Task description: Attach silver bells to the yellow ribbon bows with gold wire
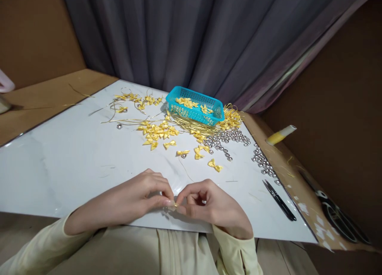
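Observation:
Close to the table's front edge, my left hand (146, 195) and my right hand (205, 203) meet, thumbs and index fingers pinched together. Between the fingertips shows a tiny gold-coloured bit (176, 205); most of it is hidden, so I cannot make out what it is. Ahead of my hands lie a yellow ribbon bow (215, 165) and another bow (182, 152) with a silver bell-like bead (184, 156) against it. A pile of yellow bows (158, 129) sits farther back. One thin thread (185, 169) curves over the table toward my right hand.
At the back stands a turquoise basket (193, 115) holding bows, with gold cords (193, 125) in front. Silver beads (227, 137) spread to its right. Black snips (280, 201) lie on the right, black-handled scissors (337, 219) beyond the white board's edge. A yellow-and-white tube (280, 135) stands nearby.

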The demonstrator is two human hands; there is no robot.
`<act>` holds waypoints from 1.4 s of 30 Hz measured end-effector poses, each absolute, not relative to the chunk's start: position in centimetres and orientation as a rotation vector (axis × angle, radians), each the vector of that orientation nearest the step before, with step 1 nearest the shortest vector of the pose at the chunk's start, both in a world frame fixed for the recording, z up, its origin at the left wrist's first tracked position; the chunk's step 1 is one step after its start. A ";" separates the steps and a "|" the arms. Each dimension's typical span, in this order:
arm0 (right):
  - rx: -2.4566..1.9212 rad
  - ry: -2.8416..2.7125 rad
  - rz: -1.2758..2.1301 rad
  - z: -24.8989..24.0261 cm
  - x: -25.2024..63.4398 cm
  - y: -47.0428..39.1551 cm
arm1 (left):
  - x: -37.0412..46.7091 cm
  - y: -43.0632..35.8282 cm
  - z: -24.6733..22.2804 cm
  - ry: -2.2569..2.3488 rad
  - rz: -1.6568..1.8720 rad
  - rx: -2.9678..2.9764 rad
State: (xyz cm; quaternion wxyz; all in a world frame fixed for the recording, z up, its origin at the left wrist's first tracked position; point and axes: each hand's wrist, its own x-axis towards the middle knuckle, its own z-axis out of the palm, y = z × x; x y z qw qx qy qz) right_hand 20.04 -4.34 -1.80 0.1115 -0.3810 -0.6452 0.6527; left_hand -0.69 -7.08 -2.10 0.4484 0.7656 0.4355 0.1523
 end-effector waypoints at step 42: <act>-1.156 -2.074 1.317 -2.7 20.3 -5.5 | -0.5 -7.2 -2.1 1.180 0.322 1.752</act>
